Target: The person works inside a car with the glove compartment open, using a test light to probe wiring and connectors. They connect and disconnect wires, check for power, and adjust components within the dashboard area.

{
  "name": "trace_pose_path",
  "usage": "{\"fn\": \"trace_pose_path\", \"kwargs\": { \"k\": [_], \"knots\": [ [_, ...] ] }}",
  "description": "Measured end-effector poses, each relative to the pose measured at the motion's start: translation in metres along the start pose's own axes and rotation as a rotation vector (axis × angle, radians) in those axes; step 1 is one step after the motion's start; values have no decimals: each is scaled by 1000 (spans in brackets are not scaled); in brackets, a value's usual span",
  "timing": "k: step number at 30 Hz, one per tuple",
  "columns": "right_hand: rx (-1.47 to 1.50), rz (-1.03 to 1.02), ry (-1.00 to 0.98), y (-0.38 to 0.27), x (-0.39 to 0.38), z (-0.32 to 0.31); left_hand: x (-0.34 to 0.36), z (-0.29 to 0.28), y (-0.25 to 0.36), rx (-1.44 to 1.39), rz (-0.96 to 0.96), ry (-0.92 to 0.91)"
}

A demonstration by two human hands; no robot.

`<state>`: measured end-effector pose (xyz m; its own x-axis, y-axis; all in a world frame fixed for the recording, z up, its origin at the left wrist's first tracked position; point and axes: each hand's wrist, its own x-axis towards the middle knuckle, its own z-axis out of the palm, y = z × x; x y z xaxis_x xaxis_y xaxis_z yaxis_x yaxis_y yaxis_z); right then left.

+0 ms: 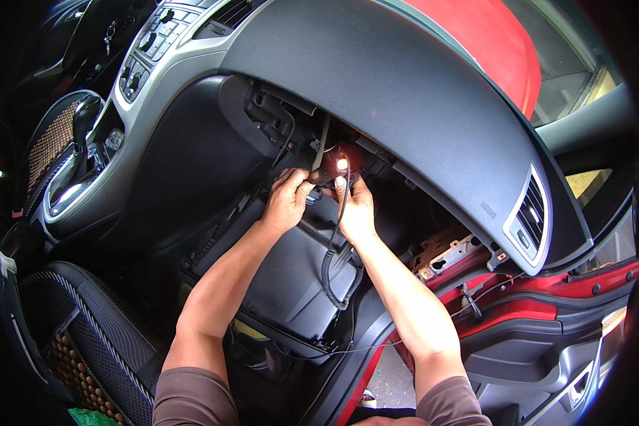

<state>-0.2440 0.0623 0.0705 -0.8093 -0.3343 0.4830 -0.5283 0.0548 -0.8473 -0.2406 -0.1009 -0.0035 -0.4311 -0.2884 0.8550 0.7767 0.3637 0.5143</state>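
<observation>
My left hand (pixel 284 199) is at the opening under the dashboard, fingers closed on something dark that I cannot make out, beside a thin strip (pixel 323 138). My right hand (pixel 355 206) is just right of it, thumb and fingers closed at the dark part under a small glowing lamp (pixel 342 164); what exactly they grip is unclear. A black cord (pixel 326 280) runs from there down into coiled loops. Behind and around my fingertips are dark brackets and wiring (pixel 277 121), partly in shadow. Below hangs a lowered black glovebox (pixel 277 270).
The dashboard (pixel 376 85) arches overhead, with a side vent (pixel 529 216) at right. The centre console (pixel 106 149) and gear lever (pixel 85 121) are left, a seat (pixel 99 319) lower left. The red door sill (pixel 518 309), open door panel (pixel 547 369) and loose wires (pixel 476 305) lie right.
</observation>
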Motion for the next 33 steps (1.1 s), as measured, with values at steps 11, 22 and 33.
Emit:
{"fn": "trace_pose_path", "kwargs": {
  "k": [11,22,33],
  "knots": [
    [-9,20,11,5,2,-1,-1,0,-3,9,-10,-16],
    [130,55,75,2,-1,1,0,1,0,-3,-1,-1],
    [77,14,73,2,0,5,0,1,0,0,-1,-4]
  ]
}}
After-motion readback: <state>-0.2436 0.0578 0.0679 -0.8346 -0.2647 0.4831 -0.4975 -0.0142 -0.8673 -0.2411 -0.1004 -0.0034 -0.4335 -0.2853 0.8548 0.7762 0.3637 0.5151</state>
